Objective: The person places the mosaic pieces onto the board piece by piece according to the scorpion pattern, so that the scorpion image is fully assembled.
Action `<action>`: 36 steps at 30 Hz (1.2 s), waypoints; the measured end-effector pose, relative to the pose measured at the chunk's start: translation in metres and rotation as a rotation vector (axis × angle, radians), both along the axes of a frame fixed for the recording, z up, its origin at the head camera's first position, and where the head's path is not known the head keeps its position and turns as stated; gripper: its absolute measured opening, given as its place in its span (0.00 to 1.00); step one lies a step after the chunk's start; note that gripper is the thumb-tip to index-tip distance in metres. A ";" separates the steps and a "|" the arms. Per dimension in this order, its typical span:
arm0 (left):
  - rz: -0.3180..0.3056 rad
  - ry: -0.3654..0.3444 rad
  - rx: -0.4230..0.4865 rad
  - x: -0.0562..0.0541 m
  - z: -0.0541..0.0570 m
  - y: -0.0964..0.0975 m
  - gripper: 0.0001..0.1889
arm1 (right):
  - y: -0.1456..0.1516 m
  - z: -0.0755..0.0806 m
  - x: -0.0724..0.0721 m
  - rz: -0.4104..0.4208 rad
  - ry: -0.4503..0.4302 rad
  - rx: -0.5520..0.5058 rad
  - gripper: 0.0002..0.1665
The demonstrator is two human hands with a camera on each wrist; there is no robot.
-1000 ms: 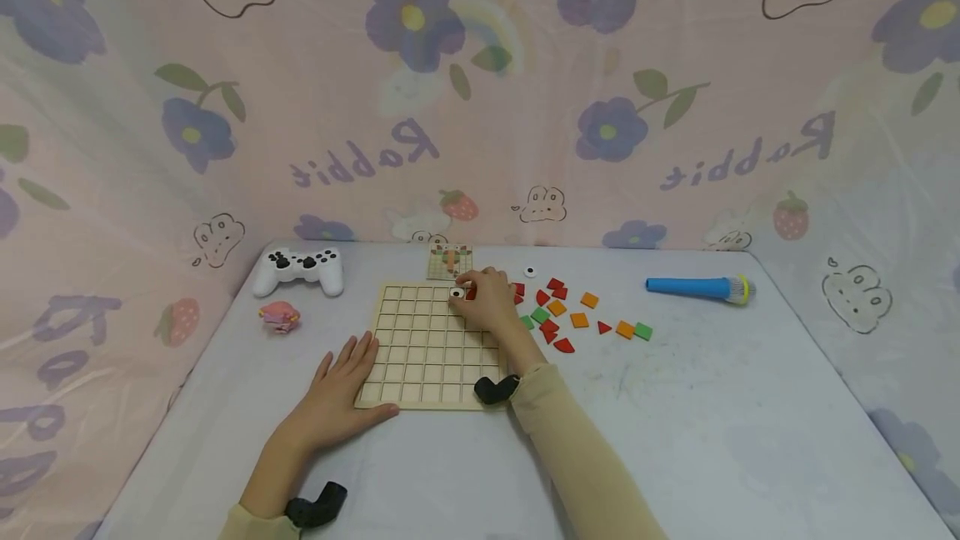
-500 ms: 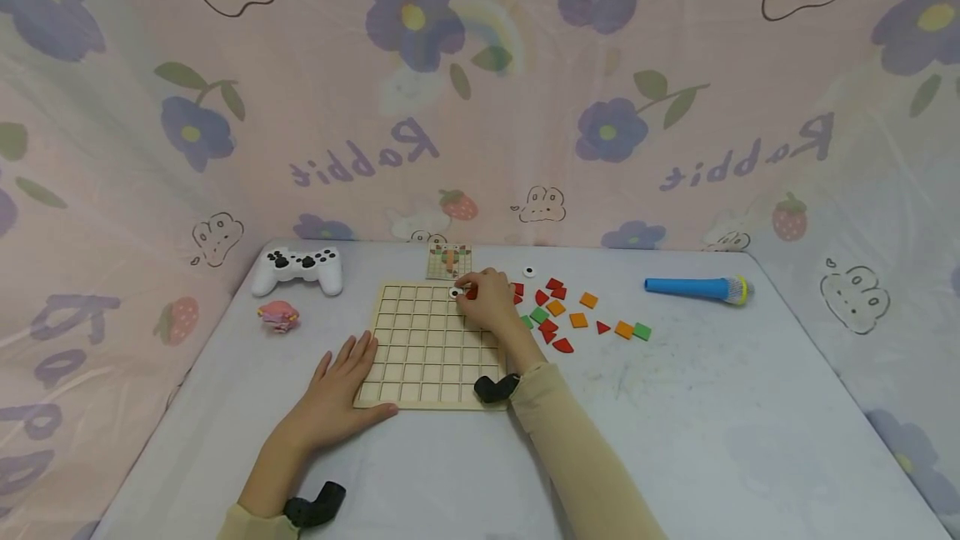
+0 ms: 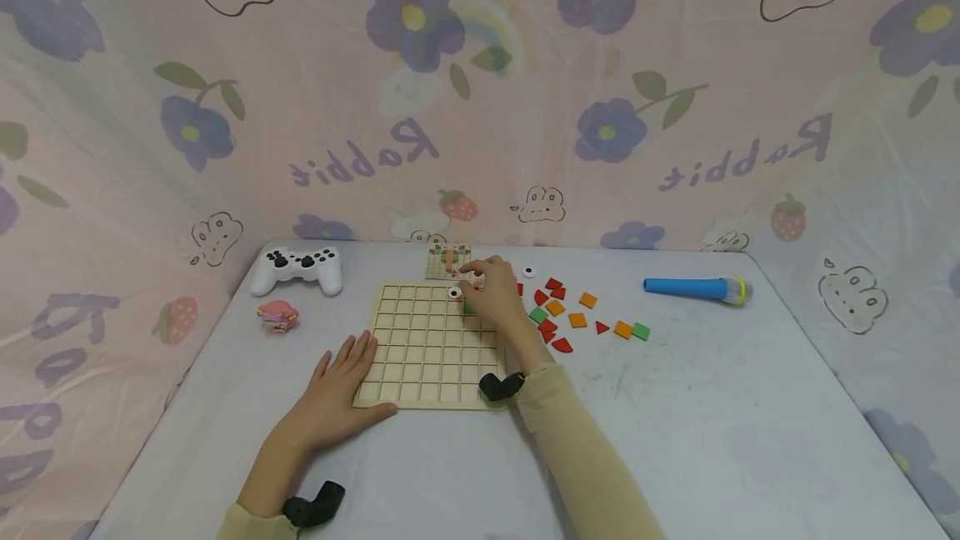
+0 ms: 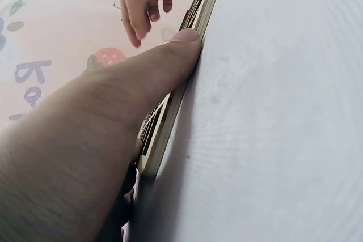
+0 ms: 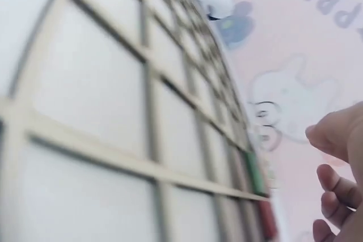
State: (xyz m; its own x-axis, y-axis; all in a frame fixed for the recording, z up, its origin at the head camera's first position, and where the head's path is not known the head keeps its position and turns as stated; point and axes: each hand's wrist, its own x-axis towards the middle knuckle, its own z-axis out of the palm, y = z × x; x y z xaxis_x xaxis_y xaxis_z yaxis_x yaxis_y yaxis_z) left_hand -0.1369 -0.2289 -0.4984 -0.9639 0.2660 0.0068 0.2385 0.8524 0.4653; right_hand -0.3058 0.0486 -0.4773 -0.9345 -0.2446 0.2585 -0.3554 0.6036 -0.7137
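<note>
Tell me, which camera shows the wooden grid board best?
The head view: it shows most of the wooden grid board from above, though the right hand hides its far right corner. The left wrist view shows only an edge-on strip; the right wrist view, a blurred close-up of part.
</note>
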 end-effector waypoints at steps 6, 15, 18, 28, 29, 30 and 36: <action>-0.004 0.005 -0.004 0.000 0.000 0.000 0.59 | 0.030 0.019 0.005 -0.004 0.020 -0.028 0.17; -0.004 -0.007 -0.009 -0.002 0.001 -0.002 0.59 | 0.094 0.020 0.014 -0.066 0.049 0.036 0.16; -0.006 -0.017 -0.007 -0.002 0.000 -0.002 0.60 | 0.116 0.014 0.018 -0.103 0.029 0.053 0.16; -0.007 -0.017 0.007 -0.002 -0.002 -0.001 0.60 | 0.153 -0.006 0.019 -0.181 -0.023 0.044 0.16; -0.006 -0.018 0.006 -0.002 -0.002 -0.001 0.60 | 0.154 -0.008 0.019 -0.184 -0.020 0.042 0.16; -0.006 -0.021 0.007 -0.002 -0.002 0.000 0.60 | 0.155 -0.009 0.018 -0.189 -0.018 0.041 0.15; -0.006 -0.024 0.011 0.000 0.002 0.000 0.59 | 0.161 -0.021 0.017 -0.216 -0.030 0.017 0.16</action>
